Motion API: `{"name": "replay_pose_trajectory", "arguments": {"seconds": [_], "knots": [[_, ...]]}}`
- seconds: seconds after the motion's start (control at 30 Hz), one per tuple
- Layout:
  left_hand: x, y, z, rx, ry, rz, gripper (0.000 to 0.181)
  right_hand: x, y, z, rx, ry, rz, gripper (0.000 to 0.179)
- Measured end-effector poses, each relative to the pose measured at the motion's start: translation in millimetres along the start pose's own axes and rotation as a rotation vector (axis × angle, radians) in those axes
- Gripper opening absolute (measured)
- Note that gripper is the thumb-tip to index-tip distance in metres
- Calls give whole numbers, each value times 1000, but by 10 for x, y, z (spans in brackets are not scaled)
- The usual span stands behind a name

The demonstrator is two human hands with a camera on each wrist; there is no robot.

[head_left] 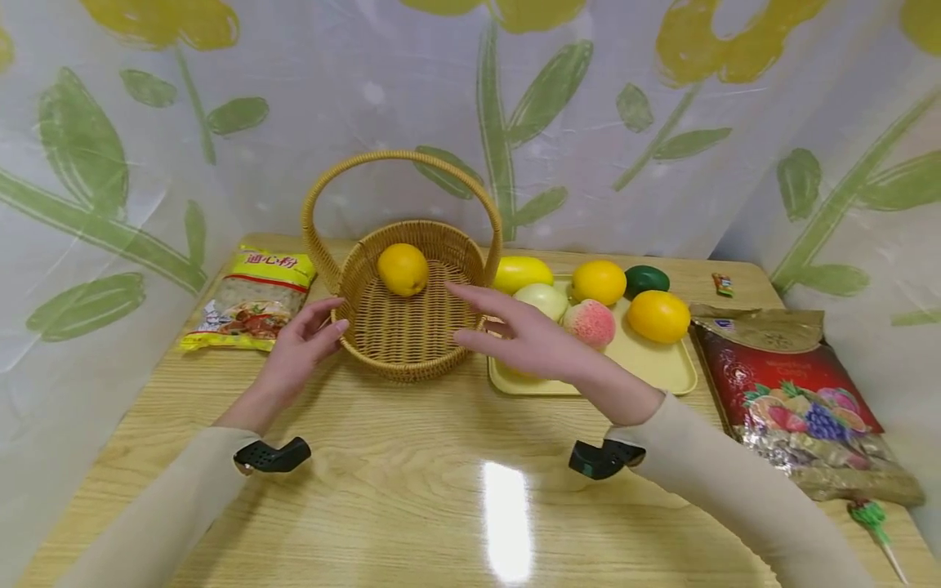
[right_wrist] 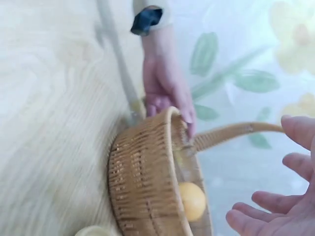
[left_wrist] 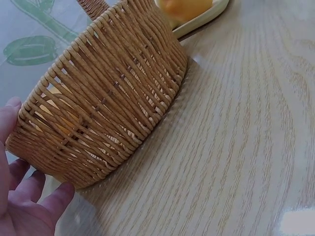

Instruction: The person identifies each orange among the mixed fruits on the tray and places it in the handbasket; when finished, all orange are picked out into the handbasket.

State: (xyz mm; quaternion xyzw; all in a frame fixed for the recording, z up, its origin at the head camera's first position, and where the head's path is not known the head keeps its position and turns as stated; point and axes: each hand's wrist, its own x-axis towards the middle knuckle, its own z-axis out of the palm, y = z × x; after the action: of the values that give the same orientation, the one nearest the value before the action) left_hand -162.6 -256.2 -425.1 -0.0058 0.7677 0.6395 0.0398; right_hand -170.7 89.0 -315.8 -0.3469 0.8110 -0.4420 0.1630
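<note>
A round wicker basket (head_left: 400, 371) with a tall arched handle stands on the table, an orange (head_left: 403, 269) lying inside toward the back left. My left hand (head_left: 297, 347) holds the basket's left side; in the left wrist view its fingertips (left_wrist: 59, 196) lie against the weave low down, with another digit up at the rim. Over the basket's right edge hovers my right hand (head_left: 525, 335), fingers extended and thumb apart, with nothing between them. In the right wrist view its spread fingers (right_wrist: 275, 201) show beside the basket (right_wrist: 142, 177), clear of the orange (right_wrist: 193, 200).
Right of the basket, a cream tray (head_left: 662, 371) bears several fruits, including a peach (head_left: 590, 323) and a dark green fruit (head_left: 647, 280). A yellow food packet (head_left: 253, 298) lies at left, a red candy bag (head_left: 797, 392) at right, near a lollipop (head_left: 871, 518) and small wrapped candy (head_left: 723, 284).
</note>
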Motion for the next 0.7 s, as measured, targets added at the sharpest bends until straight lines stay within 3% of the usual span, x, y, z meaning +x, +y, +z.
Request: {"name": "replay_pose_trajectory", "arguments": {"seconds": [0.2, 0.43, 0.7], "knots": [[-2, -4, 5, -3, -3, -3, 62, -554, 140, -109, 208, 136, 111, 61], [6, -7, 22, -14, -7, -2, 62, -1044, 372, -259, 210, 360, 183, 57], [10, -17, 3, -9, -2, 0, 61, -1359, 592, -658, 229, 601, 345, 60]]}}
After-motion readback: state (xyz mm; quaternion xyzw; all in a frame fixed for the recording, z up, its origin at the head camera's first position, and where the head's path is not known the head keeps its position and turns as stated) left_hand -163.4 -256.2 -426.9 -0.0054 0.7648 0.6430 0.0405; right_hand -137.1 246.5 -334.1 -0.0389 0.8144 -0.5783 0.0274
